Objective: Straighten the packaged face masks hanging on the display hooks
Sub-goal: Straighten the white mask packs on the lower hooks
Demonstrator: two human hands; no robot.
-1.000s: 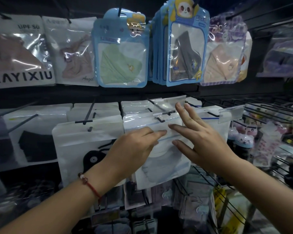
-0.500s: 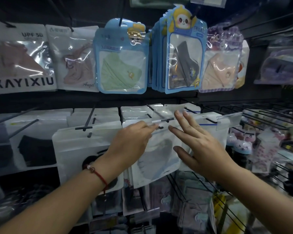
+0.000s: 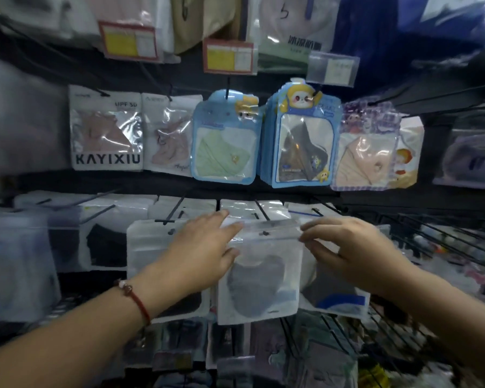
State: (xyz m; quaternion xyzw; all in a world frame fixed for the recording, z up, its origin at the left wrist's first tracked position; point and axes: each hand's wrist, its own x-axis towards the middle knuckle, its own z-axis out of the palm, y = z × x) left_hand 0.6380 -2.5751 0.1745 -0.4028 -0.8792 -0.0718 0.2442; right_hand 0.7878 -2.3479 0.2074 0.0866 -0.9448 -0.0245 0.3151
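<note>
Centre frame, the mask pack (image 3: pixel 259 273) hangs on its hook (image 3: pixel 261 212). The left hand (image 3: pixel 205 256) holds its left edge; the right hand (image 3: pixel 345 247) pinches its top right corner. Neighbouring packs (image 3: pixel 151 247) crowd both sides.

A white mask pack (image 3: pixel 106 130) on the upper hooks reads "KAYIXIU" along its bottom and "UPF 50" at its top, while a hanging bag (image 3: pixel 284 15) above bears a handwritten "5"; other print is blurred.
</note>
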